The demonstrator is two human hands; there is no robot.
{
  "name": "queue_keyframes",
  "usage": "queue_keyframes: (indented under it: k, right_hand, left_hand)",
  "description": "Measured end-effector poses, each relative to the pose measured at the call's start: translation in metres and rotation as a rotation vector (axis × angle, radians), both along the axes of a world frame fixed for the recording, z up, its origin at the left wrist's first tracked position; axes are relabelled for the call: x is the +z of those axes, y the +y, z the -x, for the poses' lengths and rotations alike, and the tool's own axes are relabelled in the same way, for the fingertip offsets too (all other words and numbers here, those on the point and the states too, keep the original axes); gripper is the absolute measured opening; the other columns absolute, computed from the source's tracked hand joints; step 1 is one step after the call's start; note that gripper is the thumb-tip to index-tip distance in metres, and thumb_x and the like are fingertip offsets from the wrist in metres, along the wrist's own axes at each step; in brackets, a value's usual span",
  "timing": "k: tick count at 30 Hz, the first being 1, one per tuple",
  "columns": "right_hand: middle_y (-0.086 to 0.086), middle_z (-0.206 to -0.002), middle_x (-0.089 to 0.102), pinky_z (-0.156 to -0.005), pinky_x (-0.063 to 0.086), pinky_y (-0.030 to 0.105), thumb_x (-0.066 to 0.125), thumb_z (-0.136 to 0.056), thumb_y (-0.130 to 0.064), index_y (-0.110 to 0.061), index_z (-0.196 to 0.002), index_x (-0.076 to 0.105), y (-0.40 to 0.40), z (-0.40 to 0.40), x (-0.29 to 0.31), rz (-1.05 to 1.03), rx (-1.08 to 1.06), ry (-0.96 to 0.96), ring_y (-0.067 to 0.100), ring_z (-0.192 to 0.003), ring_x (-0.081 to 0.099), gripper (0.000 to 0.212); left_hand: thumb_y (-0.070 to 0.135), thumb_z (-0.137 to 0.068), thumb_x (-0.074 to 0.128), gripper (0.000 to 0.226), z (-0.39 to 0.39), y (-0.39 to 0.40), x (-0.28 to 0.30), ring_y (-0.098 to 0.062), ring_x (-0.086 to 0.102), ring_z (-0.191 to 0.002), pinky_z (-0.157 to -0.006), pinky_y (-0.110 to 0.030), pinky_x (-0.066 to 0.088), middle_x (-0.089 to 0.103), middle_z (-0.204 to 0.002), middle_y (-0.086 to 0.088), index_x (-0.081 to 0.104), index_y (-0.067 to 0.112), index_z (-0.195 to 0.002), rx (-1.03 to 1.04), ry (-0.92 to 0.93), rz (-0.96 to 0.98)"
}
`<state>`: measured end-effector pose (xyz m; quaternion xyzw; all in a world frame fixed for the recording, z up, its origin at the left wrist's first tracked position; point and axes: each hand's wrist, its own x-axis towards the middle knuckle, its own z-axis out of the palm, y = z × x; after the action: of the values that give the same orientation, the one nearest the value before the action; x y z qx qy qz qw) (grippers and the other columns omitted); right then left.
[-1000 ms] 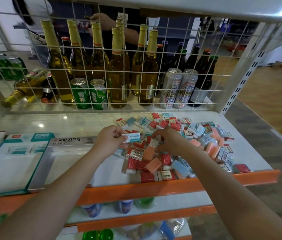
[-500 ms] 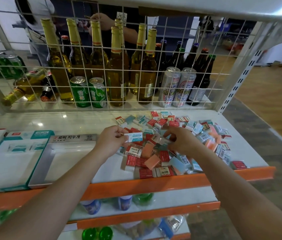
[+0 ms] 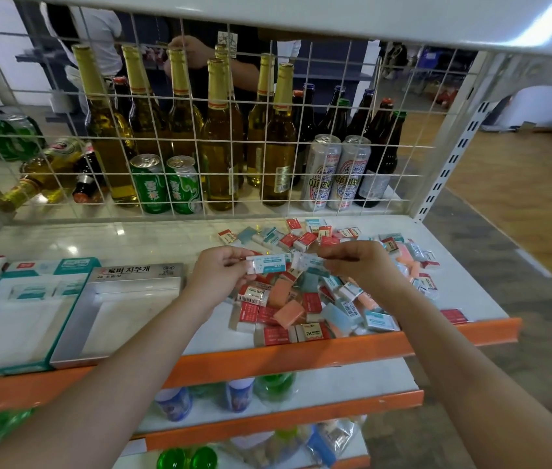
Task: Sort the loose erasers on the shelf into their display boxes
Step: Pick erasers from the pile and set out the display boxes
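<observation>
A heap of loose erasers in red, teal and plain salmon lies on the white shelf at the right. My left hand pinches a teal-sleeved eraser above the heap. My right hand pinches a second teal-sleeved eraser, end to end with the first. At the left stand a teal display box with two erasers in it and a grey display box whose tray looks bare.
A wire grid closes the back of the shelf, with beer bottles and cans behind it. A person stands beyond. The orange shelf lip runs along the front, with bottles on lower shelves. Wooden floor lies to the right.
My right hand has lifted a teal-sleeved eraser out of the heap and brought it up to the one in my left hand. The left hand has hardly moved.
</observation>
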<state>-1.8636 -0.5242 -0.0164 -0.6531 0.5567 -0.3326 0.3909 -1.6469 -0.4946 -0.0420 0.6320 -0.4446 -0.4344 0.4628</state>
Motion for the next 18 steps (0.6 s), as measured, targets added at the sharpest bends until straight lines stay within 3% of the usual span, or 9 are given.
queue_keyframes:
  k: [4,7,10,13,18]
  right_hand:
    - [-0.014,-0.072,0.066,-0.066,0.050,0.020,0.064,-0.083,-0.001,-0.016,-0.087,0.071,0.003,0.000,-0.003,-0.019,0.001,0.012,0.016,-0.068,0.058,0.017]
    - [-0.012,-0.076,0.066,-0.070,0.051,0.017,0.063,-0.083,0.000,-0.012,-0.091,0.071,0.004,-0.002,-0.005,-0.009,0.028,0.004,0.010,-0.069,0.061,0.017]
    - [-0.008,-0.079,0.067,-0.065,0.050,0.011,0.063,-0.083,0.001,-0.016,-0.088,0.070,0.005,-0.005,-0.006,-0.009,0.056,-0.046,0.008,-0.071,0.062,0.019]
    - [-0.007,-0.079,0.067,-0.059,0.048,0.011,0.063,-0.083,-0.002,-0.016,-0.092,0.070,0.005,-0.011,-0.007,0.004,0.069,0.006,0.001,-0.062,0.060,0.018]
    - [0.006,-0.090,0.067,-0.060,0.049,0.008,0.060,-0.084,0.002,-0.003,-0.099,0.069,0.008,-0.030,-0.003,0.056,0.105,0.037,0.001,-0.062,0.058,0.018]
  left_hand:
    - [-0.002,-0.090,0.053,0.017,-0.001,0.007,0.000,-0.008,0.063,-0.066,-0.057,-0.015,0.052,0.064,-0.083,-0.001,0.063,0.011,-0.095,0.003,-0.053,0.013]
    - [-0.002,-0.090,0.053,0.018,-0.003,0.013,-0.001,-0.009,0.063,-0.068,-0.058,-0.015,0.052,0.063,-0.086,-0.002,0.063,0.011,-0.096,0.014,-0.097,0.024]
    - [-0.004,-0.090,0.052,0.019,-0.005,0.018,-0.002,-0.011,0.063,-0.070,-0.054,-0.011,0.051,0.063,-0.089,-0.006,0.062,0.013,-0.092,0.030,-0.105,0.055]
    - [-0.002,-0.090,0.053,0.019,-0.009,0.023,0.000,-0.012,0.064,-0.070,-0.059,-0.016,0.053,0.063,-0.089,-0.005,0.062,0.014,-0.090,0.063,-0.119,0.060]
    - [-0.002,-0.088,0.056,0.022,-0.027,0.029,0.003,-0.018,0.062,-0.085,-0.066,-0.018,0.052,0.063,-0.093,-0.007,0.062,0.017,-0.080,0.128,-0.180,0.097]
